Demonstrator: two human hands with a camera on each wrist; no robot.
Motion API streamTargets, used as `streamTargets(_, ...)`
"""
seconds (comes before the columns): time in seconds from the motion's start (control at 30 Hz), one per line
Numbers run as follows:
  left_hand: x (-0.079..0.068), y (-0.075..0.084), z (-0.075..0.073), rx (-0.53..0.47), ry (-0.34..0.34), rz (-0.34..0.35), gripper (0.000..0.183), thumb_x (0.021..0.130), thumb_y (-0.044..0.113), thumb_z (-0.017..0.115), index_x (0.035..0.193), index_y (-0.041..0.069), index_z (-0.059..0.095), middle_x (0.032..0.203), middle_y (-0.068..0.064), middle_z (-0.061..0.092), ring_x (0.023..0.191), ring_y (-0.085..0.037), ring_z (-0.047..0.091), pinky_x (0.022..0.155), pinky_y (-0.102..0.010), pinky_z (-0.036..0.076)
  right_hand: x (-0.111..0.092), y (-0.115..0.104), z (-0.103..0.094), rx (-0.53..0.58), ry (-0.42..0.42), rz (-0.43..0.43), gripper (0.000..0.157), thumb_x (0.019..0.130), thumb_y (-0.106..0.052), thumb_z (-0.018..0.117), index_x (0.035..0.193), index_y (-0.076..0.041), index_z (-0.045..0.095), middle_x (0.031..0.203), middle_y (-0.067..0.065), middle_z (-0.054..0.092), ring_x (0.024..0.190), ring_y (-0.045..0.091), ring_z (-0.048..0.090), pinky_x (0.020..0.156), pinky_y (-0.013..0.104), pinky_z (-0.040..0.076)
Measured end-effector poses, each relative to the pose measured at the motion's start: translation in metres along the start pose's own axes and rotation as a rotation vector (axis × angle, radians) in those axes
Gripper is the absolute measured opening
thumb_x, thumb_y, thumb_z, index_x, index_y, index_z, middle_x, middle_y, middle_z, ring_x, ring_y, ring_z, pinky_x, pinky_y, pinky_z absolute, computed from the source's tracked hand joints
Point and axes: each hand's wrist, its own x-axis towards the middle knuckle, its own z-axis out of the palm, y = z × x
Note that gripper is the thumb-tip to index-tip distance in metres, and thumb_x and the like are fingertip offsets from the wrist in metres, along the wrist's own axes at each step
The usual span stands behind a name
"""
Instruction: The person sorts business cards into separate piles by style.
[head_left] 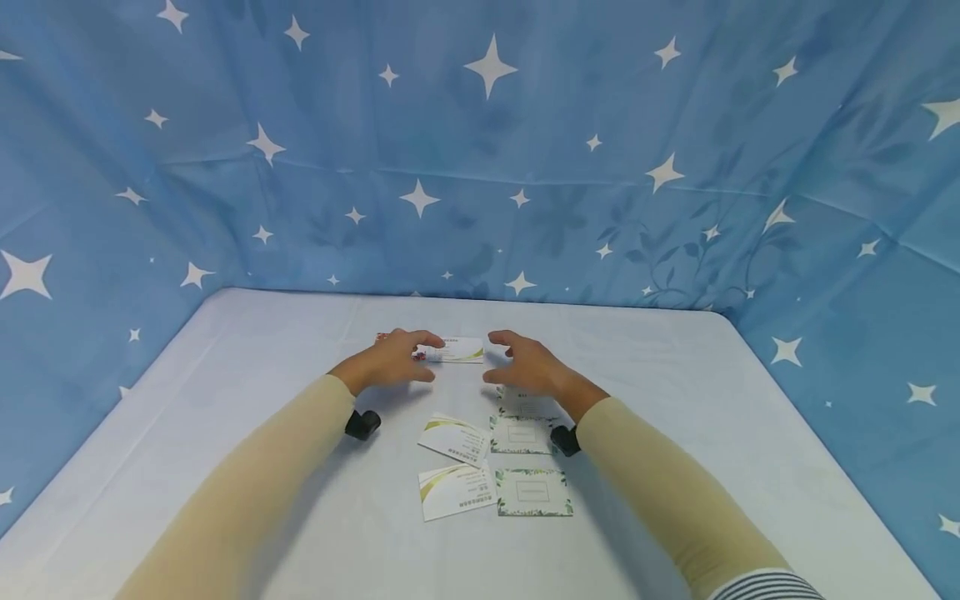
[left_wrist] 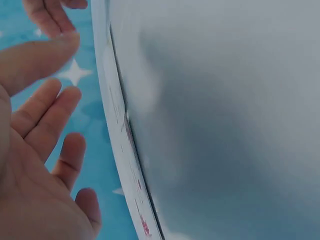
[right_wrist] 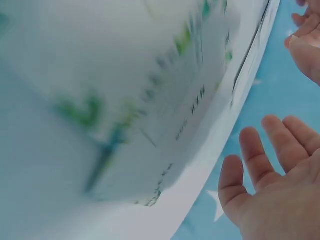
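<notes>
My left hand (head_left: pixel 390 358) is raised over the back of the table, fingers spread and relaxed, holding nothing. Just beyond its fingertips lies a white business card (head_left: pixel 463 351) with a gold curve. A red-patterned card (head_left: pixel 419 356) is partly hidden under that hand. Facing it from the other side, my right hand (head_left: pixel 528 364) hovers with thumb and fingers apart, also holding nothing. It overlaps the farthest of the leaf-bordered cards (head_left: pixel 525 406) in the head view. In the right wrist view, loose straight fingers (right_wrist: pixel 253 157) stand off the table beside this leafy card (right_wrist: pixel 175 135).
Nearer the front, two white cards with gold curves (head_left: pixel 454 440) lie slightly tilted. To their right, two green leaf-bordered cards (head_left: pixel 534 505) line up below the farthest one. A white cloth (head_left: pixel 300 533) covers the table, and a blue star-printed curtain (head_left: pixel 450 117) hangs behind.
</notes>
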Motion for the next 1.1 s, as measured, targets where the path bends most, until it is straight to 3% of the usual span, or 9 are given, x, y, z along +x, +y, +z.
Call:
streamTargets(0.1,-0.015,0.000,0.007,-0.035,-0.030,0.037,0.057,0.088,0.022,0.077,0.142,0.019,0.056,0.141,-0.009,0.050,0.129,-0.030,0.046,0.102,-0.050,0.040,-0.020,0.002,0.002,0.011,-0.002,-0.039,0.078,0.088,-0.033,0.078,0.154,-0.018,0.040,0.150,0.006,0.046,0.134,0.028,0.045,0.105,0.051,0.038)
streamTargets(0.3,-0.045,0.005,0.027,-0.024,-0.073,0.041,0.056,0.083,0.025,0.082,0.135,0.028,0.061,0.136,-0.003,0.050,0.122,-0.024,0.048,0.097,-0.048,0.042,-0.052,0.000,0.014,0.029,-0.018,-0.102,0.075,0.083,-0.030,0.083,0.148,-0.015,0.049,0.145,0.000,0.052,0.129,0.025,0.048,0.103,0.049,0.040)
streamTargets(0.43,-0.056,0.006,0.040,0.029,-0.082,0.045,0.056,0.079,0.026,0.085,0.130,0.032,0.063,0.128,-0.001,0.051,0.117,-0.024,0.048,0.095,-0.049,0.040,-0.067,-0.001,0.025,-0.007,-0.056,-0.135,0.072,0.081,-0.032,0.084,0.144,-0.016,0.053,0.140,-0.004,0.055,0.124,0.023,0.050,0.101,0.048,0.041)
streamTargets(0.8,-0.067,0.013,0.051,0.144,-0.075,0.062,0.054,0.079,0.019,0.085,0.129,0.026,0.064,0.123,0.003,0.056,0.111,-0.021,0.045,0.091,-0.045,0.036,-0.081,-0.010,0.042,-0.081,-0.166,-0.175,0.067,0.081,-0.032,0.085,0.140,-0.017,0.057,0.133,-0.003,0.057,0.119,0.021,0.052,0.102,0.043,0.040)
streamTargets(1.1,-0.069,0.015,0.052,0.106,-0.044,0.034,0.053,0.076,0.016,0.087,0.122,0.026,0.065,0.120,0.007,0.056,0.107,-0.025,0.045,0.092,-0.046,0.039,-0.082,-0.011,0.043,-0.098,-0.154,-0.195,0.065,0.081,-0.032,0.085,0.138,-0.014,0.058,0.133,0.000,0.058,0.119,0.022,0.053,0.101,0.044,0.041)
